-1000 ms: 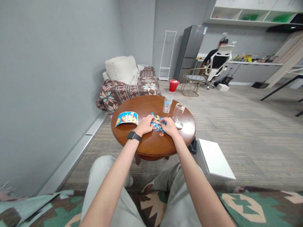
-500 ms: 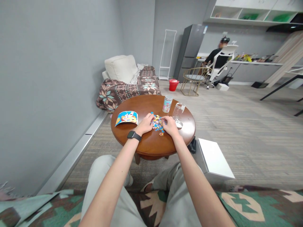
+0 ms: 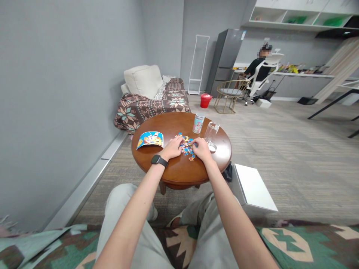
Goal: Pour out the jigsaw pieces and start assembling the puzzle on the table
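A loose heap of small colourful jigsaw pieces (image 3: 187,148) lies on the round brown table (image 3: 179,173). At its left edge is my left hand (image 3: 173,147), a dark watch (image 3: 159,160) on the wrist. Its fingers are curled, their tips among the pieces. My right hand (image 3: 201,148) bends its fingers in at the heap's right side, thumb and forefinger close together. Whether either hand pinches a piece is too small to see. To the left rests a curved picture sheet (image 3: 150,139), blue and yellow.
Behind my right hand stand a printed can (image 3: 198,123) and a clear jar (image 3: 212,130), with a round lid (image 3: 212,148) beside it. A white box (image 3: 254,186) is on the floor at right. Farther back, a person (image 3: 254,67) sits in a white office chair.
Both hands have shifted only slightly at the heap. My right forefinger has drawn in from its stretched position, and a few pieces show farther out at the upper left.
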The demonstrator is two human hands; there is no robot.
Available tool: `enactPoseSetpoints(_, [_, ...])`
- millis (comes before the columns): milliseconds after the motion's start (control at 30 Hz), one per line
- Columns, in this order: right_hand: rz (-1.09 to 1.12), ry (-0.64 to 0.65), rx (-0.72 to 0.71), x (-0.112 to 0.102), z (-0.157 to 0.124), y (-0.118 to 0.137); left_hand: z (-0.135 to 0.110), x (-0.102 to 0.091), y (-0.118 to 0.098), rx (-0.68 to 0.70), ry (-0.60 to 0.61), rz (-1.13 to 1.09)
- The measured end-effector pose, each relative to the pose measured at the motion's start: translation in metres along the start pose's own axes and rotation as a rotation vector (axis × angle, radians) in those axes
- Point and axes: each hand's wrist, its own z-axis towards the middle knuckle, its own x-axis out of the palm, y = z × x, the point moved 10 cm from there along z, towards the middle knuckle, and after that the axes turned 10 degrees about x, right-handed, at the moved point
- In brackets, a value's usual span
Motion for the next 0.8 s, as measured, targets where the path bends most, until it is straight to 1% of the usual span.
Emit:
enactPoseSetpoints(133, [0.002, 0.007, 0.008, 0.002, 0.0, -0.002, 0.001, -0.001, 0.0, 0.022, -0.021, -0.015])
enactPoseSetpoints(300, [-0.004, -0.001, 0.017, 0.0, 0.0, -0.002, 0.001, -0.002, 0.0, 0.015, -0.023, -0.018])
enactPoseSetpoints(567, [-0.059, 0.057, 0.001, 0.008, -0.001, 0.0, 0.001, -0.001, 0.004, -0.022, -0.005, -0.013])
enactPoseSetpoints(800, [-0.067, 0.056, 0.001, 0.008, 0.0, -0.003, 0.0, 0.0, 0.011, -0.076, -0.021, 0.043])
